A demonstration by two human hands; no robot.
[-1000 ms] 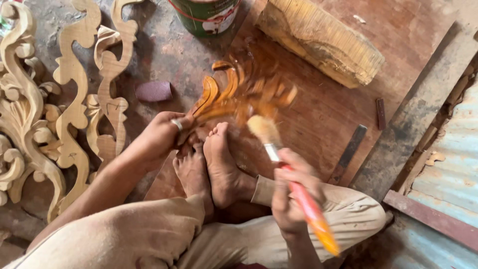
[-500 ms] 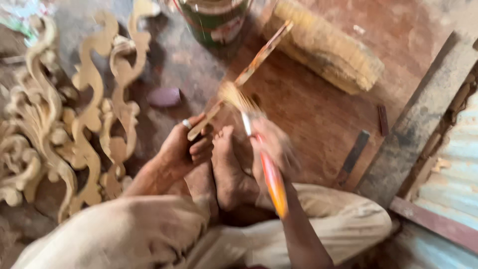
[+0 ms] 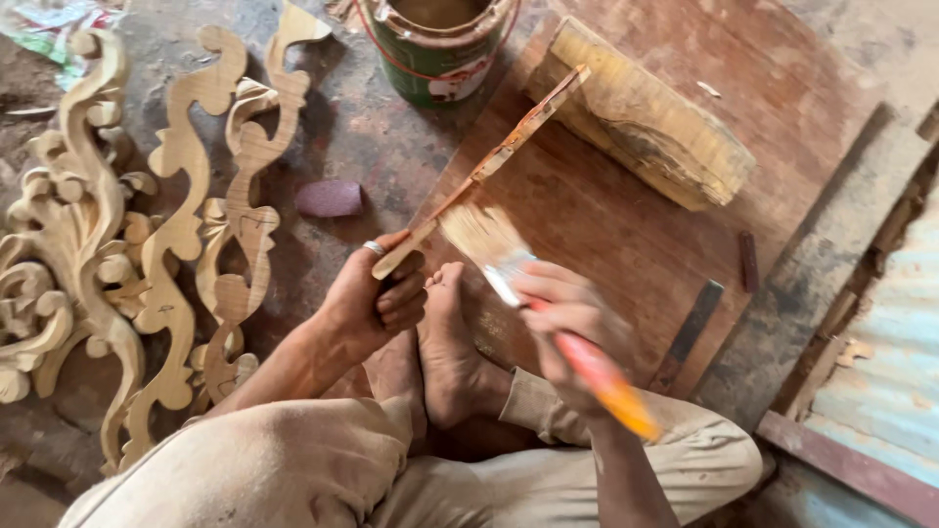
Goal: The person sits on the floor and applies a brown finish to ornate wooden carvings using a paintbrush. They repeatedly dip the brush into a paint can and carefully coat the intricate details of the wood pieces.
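The left hand [image 3: 377, 298] is gripping one thin carved wooden piece [image 3: 489, 161] at its lower end, with the fingers closed around it and a ring showing on one finger. The piece is standing on edge and slanting up and to the right, so its upper end is reaching the near edge of the wooden block [image 3: 650, 117]. The right hand [image 3: 567, 318] is clamping one paintbrush [image 3: 533, 293] by its orange handle, fingers wrapped tight. The pale bristles are pressing against the lower part of the carved piece, just beside the left hand. The right hand is appearing slightly blurred.

Two bare feet [image 3: 445, 342] are resting together between the hands, on the edge of the board. One green paint can [image 3: 435, 44] is standing open at the top, near the upper end of the carved piece. One small purplish block [image 3: 330, 198] is lying on the floor to the left of the left hand. Several unpainted scroll carvings [image 3: 176, 235] are lying side by side at the left; at least three are showing. Two dark flat strips [image 3: 690, 332] are lying at the right, one long and one short.

The work is taking place on one reddish-brown flat board [image 3: 626, 244] laid on a stained concrete floor [image 3: 352, 137]. Corrugated metal sheet [image 3: 880, 391] is lining the right edge.
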